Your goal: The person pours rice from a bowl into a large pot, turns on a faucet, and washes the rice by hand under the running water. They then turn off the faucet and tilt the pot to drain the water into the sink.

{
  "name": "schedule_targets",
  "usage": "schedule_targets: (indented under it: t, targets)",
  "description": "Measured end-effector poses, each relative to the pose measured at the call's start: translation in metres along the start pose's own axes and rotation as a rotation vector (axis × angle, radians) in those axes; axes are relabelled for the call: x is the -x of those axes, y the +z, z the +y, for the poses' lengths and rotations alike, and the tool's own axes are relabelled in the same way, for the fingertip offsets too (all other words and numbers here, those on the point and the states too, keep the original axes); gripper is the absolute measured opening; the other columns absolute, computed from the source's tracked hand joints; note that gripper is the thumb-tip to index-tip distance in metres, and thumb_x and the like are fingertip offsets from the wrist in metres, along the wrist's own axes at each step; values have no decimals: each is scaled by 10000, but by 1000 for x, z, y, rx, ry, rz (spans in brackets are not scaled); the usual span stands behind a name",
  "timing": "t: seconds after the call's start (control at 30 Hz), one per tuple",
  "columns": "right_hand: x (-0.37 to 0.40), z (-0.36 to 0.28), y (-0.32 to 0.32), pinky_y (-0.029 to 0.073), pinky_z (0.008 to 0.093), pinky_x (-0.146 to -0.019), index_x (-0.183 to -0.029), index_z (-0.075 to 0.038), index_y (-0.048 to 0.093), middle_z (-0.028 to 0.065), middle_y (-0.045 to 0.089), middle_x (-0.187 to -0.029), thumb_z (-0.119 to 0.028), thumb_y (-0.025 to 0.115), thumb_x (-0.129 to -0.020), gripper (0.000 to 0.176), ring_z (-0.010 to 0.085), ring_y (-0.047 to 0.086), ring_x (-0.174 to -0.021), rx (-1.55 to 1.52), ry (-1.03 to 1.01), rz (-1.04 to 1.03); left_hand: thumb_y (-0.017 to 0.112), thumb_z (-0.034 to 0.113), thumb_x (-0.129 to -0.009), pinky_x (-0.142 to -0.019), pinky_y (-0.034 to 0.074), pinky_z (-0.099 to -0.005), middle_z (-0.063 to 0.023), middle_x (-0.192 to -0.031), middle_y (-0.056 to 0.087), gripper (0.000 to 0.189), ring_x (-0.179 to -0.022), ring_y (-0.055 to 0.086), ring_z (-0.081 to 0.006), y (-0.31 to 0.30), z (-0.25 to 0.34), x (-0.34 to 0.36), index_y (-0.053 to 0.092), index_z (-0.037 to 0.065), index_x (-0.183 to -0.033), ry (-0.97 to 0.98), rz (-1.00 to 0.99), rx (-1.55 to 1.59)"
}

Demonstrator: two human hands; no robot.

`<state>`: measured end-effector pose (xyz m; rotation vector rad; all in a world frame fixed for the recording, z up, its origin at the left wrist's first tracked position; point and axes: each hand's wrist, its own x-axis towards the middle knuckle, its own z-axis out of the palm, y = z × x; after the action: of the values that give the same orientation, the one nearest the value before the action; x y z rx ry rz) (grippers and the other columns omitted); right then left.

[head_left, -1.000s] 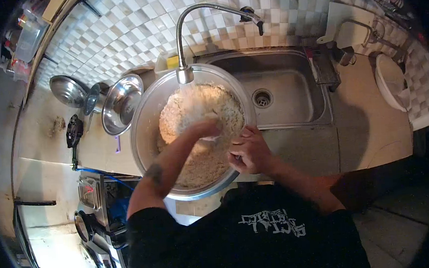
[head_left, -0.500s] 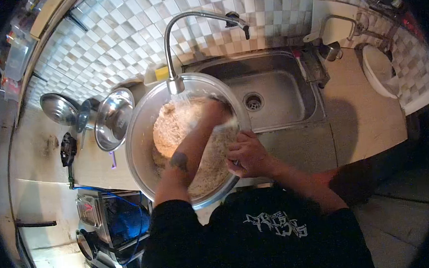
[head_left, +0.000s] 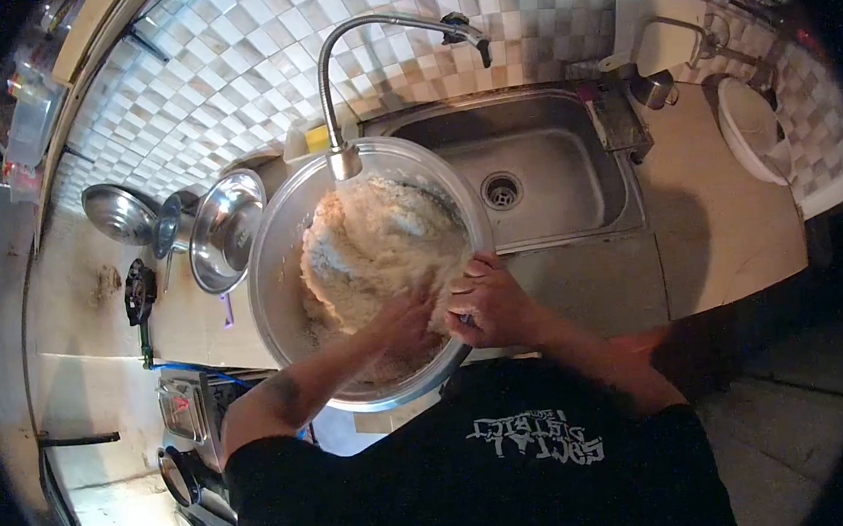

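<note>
A large round metal pot (head_left: 270, 264) stands on the counter, holding a pale, grainy mass that looks like rice (head_left: 371, 237) in cloudy water. My left hand (head_left: 420, 317) is down in the pot at its near right side, against the grains; its fingers are smeared by motion and partly sunk. With fingers curled over it, my right hand (head_left: 485, 303) grips the pot's right rim. The head of a flexible metal faucet (head_left: 343, 161) hangs over the pot's far edge.
To the right lies a steel sink (head_left: 543, 181) with a drain. Metal bowls (head_left: 227, 233) lean at the left, near a black burner (head_left: 138, 293). A white basin (head_left: 753, 132) stands at the far right, and a yellow sponge (head_left: 317, 140) sits behind the pot.
My left hand has swept from the far right of the pot toward its near side. The grainy mass has swirled and spread. My right hand stays on the rim.
</note>
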<state>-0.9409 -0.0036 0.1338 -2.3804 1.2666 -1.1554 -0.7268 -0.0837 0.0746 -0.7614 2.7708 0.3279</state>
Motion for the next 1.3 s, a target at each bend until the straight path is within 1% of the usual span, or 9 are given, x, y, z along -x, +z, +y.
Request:
schedule_targets:
  t: [0.13,0.23,0.4,0.63,0.73,0.97,1.07,1.17,1.3]
  targets:
    - [0,2,6,364,395,-809,-623,-107,576,18,523,-648,-191,651,-647,115,220,496,-709,28,3,9,590,360,-829,-922,380,-599,-207,-1494,190,722,-1233,429,-418,46,-85,-91,227,267,-1445,121,196,-656]
    - [-2,1,4,374,395,-790,-619,-112,572,26,531,-645,-177,647,-654,106,229,511,-696,46,-13,1,656,344,-753,-1000,333,-572,-130,-1405,401,721,-1237,420,-376,-19,-74,-89,384,132,-1386,-424,199,-109]
    - [-4,1,3,370,393,-775,-615,-113,569,30,525,-645,-185,647,-658,114,228,513,-692,64,-20,0,660,373,-792,-800,511,-443,-149,-1174,580,633,-945,604,-296,-69,-110,-71,465,119,-1339,-158,-380,450]
    - [-3,3,3,363,385,-762,-627,-115,572,31,504,-648,-214,634,-692,134,223,511,-683,62,-64,20,618,342,-861,-450,470,-253,-13,-734,570,349,-567,555,-129,-28,-166,-106,607,114,-1125,109,637,1514]
    - [-4,2,3,366,387,-758,-628,-112,571,33,505,-639,-213,630,-707,141,225,511,-674,63,-62,21,561,360,-902,-337,335,-199,50,-601,463,282,-421,412,-60,-71,-111,-112,610,125,-1051,-612,553,1579]
    - [-4,1,3,369,388,-761,-629,-93,569,40,497,-616,-198,629,-721,152,227,510,-671,35,-76,36,522,439,-911,-300,195,-249,55,-518,336,290,-332,245,-76,-66,-112,-120,602,162,-884,-407,762,1908]
    - [-5,-3,-2,371,388,-764,-624,-92,568,39,501,-622,-200,635,-720,160,227,505,-669,41,-65,15,539,417,-891,-362,363,-300,-24,-559,503,321,-385,443,-179,-47,-143,-127,663,124,-939,-454,704,1659]
    - [-4,-1,1,369,389,-762,-624,-91,567,38,504,-635,-205,635,-723,165,227,497,-672,19,-88,57,548,404,-864,-568,508,-381,-123,-739,654,348,-637,624,-317,0,-156,-139,675,80,-881,-94,692,-110]
    - [-2,1,1,361,386,-772,-624,-98,567,34,499,-644,-200,632,-723,156,224,488,-677,52,-61,-30,519,418,-829,-800,504,-447,-158,-950,668,392,-896,628,-385,-54,-140,-72,683,75,-923,-458,487,186]
